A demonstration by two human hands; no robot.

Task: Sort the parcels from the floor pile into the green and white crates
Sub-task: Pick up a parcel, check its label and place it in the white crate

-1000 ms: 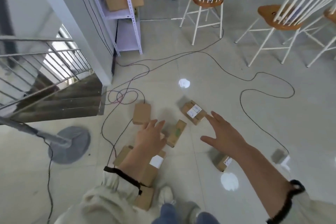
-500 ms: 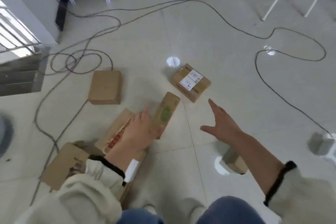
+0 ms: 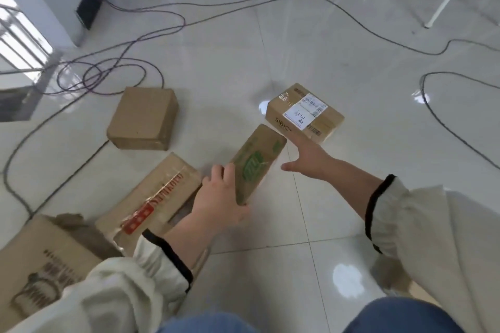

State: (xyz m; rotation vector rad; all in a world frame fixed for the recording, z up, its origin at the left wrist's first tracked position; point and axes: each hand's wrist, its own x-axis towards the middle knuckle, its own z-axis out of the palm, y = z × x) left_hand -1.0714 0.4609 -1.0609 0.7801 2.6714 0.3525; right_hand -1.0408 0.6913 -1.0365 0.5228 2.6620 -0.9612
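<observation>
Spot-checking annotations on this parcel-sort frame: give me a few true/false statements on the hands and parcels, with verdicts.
1. The left hand grips the slim green-printed parcel. True.
2. The right hand holds the labelled parcel. False: it is open and holds nothing; that parcel lies on the floor.
3. A green crate stands beside the plain brown parcel. False: no crate shows in this view.
4. The red-taped parcel lies to the left of the slim green-printed parcel. True.
</observation>
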